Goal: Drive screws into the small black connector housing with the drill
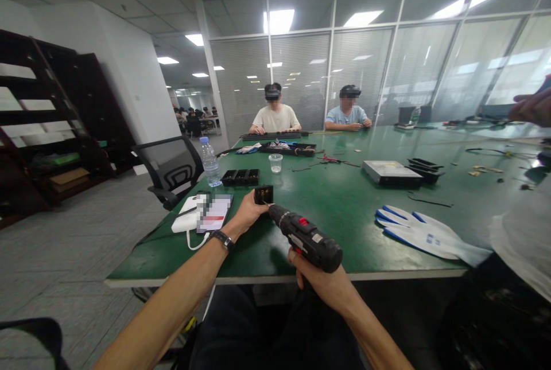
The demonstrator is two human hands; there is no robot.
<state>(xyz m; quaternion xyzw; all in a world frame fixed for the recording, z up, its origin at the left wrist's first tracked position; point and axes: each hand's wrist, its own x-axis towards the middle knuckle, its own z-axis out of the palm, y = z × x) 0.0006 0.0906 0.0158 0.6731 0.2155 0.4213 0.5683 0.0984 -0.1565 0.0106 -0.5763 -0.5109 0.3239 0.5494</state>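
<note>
My right hand (316,278) is wrapped round the grip of a black cordless drill (307,238) with red buttons. The drill points forward and left, its tip at a small black plastic box (263,193) with brass-coloured bits inside. Whether the tip touches the box I cannot tell. My left hand (247,213), with a watch on its wrist, holds that box by its near left side, just above the green table (253,261). Beyond it lies a black tray with several compartments (241,177).
Left of my hands lie a white power bank (187,215) and a phone (215,212), joined by a cable. A water bottle (210,163) and a clear cup (275,163) stand farther back. Rightward are a white-blue glove (417,232) and a metal disc drive (391,173). People sit across and at right.
</note>
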